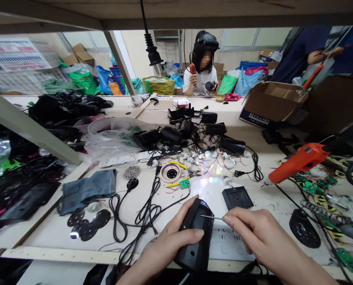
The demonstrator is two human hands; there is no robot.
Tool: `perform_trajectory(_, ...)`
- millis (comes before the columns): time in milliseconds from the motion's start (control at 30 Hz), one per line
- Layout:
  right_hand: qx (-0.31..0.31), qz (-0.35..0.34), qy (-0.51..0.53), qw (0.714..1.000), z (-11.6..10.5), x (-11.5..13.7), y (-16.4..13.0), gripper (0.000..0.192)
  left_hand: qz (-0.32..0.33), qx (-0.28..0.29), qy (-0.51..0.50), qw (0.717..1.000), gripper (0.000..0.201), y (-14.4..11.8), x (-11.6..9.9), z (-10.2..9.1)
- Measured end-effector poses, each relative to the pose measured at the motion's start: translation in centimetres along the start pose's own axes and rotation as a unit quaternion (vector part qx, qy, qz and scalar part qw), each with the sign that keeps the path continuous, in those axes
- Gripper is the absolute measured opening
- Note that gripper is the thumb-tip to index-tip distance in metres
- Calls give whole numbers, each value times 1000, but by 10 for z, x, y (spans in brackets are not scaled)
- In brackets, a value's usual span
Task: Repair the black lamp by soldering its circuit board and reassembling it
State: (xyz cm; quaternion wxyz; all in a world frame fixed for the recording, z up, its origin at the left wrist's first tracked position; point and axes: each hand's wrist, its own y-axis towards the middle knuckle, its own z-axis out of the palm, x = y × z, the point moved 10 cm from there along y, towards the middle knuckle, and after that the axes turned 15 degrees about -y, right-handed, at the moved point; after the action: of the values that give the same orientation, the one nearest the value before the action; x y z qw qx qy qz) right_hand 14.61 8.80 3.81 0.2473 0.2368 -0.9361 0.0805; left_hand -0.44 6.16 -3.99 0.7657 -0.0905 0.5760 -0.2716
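Observation:
My left hand is wrapped round a black plastic housing, tilted up near the front edge of the bench. In my right hand I pinch a thin metal rod whose far end meets the upper face of the housing; its handle, if any, is hidden in my fingers. Just beyond the housing lies a black rectangular plastic part. A white power strip is partly covered beneath my hands. Farther back, pliers with yellow handles lie by a roll of tape and a small green circuit board.
An orange hot-glue gun stands to the right, near more circuit boards. Black cords, cloth and black discs lie left. Black housings are piled behind. A co-worker sits opposite; a cord plug hangs overhead.

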Motion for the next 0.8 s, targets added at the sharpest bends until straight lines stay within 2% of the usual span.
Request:
perform_trajectory(100, 0, -9, 8, 1000, 9, 1, -9, 34, 19, -43, 20, 999, 78, 1, -1, -4)
perform_trajectory(167, -15, -28, 9, 999, 8, 5, -15, 31, 24, -46, 25, 998, 76, -1, -4, -2)
perform_trajectory(267, -11, -65, -18, 998, 4, 10, -20, 29, -32, -10, 3, 999, 76, -4, 4, 9)
perform_trajectory(433, 13, -102, -132, 986, -5, 15, -23, 23, -127, 56, -69, 988, 73, -10, 26, 32)
perform_trajectory(567, 45, -124, -144, 981, -8, 22, -27, 15, -146, 90, -141, 975, 70, -17, 28, 46)
perform_trajectory(700, 22, -160, -123, 979, -20, 40, -32, 16, -179, 126, -167, 961, 68, -28, 27, 55)
perform_trajectory(800, 23, -180, -118, 976, -22, 51, -34, 17, -167, 131, -171, 962, 67, -29, 27, 55)
